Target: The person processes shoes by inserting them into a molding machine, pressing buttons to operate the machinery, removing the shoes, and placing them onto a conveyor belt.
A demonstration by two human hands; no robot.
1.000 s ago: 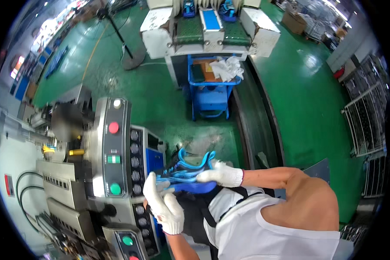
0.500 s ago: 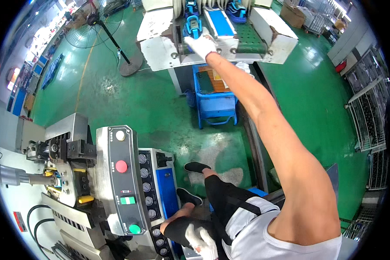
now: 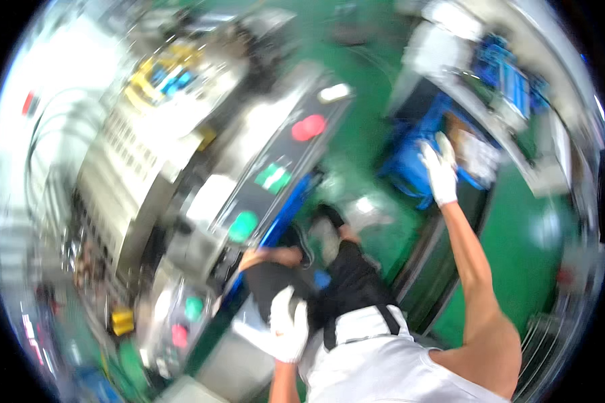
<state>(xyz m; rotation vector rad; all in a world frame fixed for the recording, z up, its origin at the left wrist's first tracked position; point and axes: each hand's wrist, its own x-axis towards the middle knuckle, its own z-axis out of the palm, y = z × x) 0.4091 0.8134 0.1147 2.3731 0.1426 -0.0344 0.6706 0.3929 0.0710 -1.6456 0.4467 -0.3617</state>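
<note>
My right hand point(image 3: 440, 173), in a white glove, is held out over the near side of a blue cart point(image 3: 405, 166). Its fingers are spread and nothing shows between them. My left hand point(image 3: 290, 330), also gloved in white, hovers by my lap over the dark shorts. A gap shows between its thumb and fingers, and no object is visible in it. Beyond the right hand, blue shoes point(image 3: 492, 62) sit on the end of a white conveyor machine point(image 3: 552, 168). Motion blur softens most edges.
To my left stands a large machine with a tilted control panel point(image 3: 290, 151) bearing red, green and white buttons. Blue and yellow parts point(image 3: 168, 77) sit in its working area. A dark rail point(image 3: 444, 255) runs along the green floor, and wire racks point(image 3: 541, 349) stand at the lower right.
My view has swung left toward the button-panel machine. My right hand has come off the blue shoe on the conveyor and drawn back toward me. The left hand has risen slightly.
</note>
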